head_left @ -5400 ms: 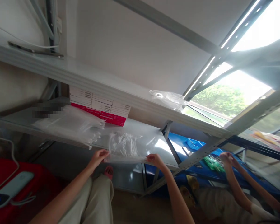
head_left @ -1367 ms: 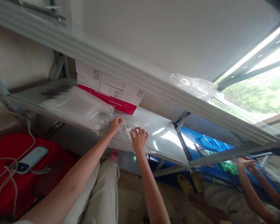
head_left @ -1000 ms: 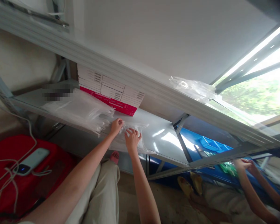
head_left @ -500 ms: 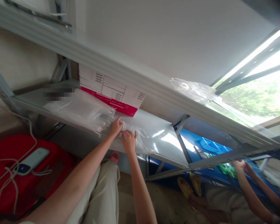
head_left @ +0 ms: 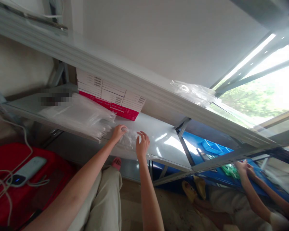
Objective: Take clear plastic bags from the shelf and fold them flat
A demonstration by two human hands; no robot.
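Clear plastic bag point(head_left: 131, 140) lies flat on the grey shelf point(head_left: 168, 144), beside the stack of bags point(head_left: 79, 115). Left hand point(head_left: 118, 132) pins its left edge, fingers bent; right hand point(head_left: 142, 146) rests splayed on it. Judged light, limp, slippery; best pinched at an edge. It holds white contents, kind unclear.

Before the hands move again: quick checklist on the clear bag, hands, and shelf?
1. Left hand touching the clear bag: ok.
2. Right hand on the bag, fingers spread: ok.
3. Bag fully supported on the shelf: ok.
4. Either hand actually gripping the bag: cannot tell.
5. Bag apart from the stack of bags to its left: cannot tell, edges blur.
6. Other person's hands away from the bag: ok.
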